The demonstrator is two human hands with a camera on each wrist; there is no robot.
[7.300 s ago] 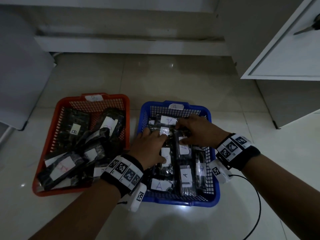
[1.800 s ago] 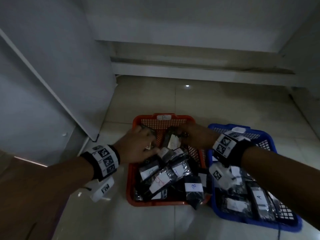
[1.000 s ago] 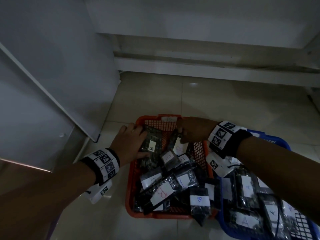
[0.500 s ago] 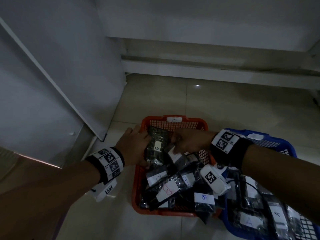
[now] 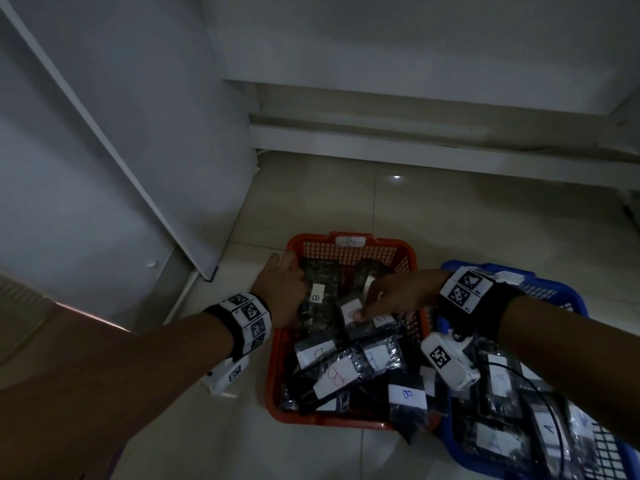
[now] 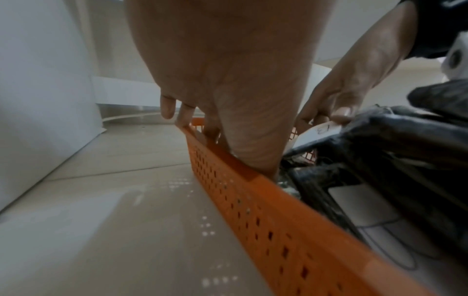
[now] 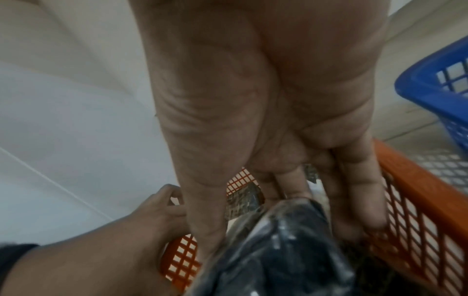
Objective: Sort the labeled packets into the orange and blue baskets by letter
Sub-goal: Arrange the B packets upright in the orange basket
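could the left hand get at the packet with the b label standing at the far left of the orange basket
Probably yes. The left hand rests at the orange basket left rim, right beside that B-labelled packet, with nothing between them. The right hand works farther right on another packet.

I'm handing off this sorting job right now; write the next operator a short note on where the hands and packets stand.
Left hand: at the left rim of the orange basket, fingers curled over it, against the upright B packet.
Right hand: inside the orange basket, pinching a labeled packet by its white label.
Done: orange basket is piled with B packets; blue basket beside it holds A packets.
Left: settle the pinched packet, tidy the pile. One B packet overhangs the orange basket's near rim. No loose packets seen on the floor.
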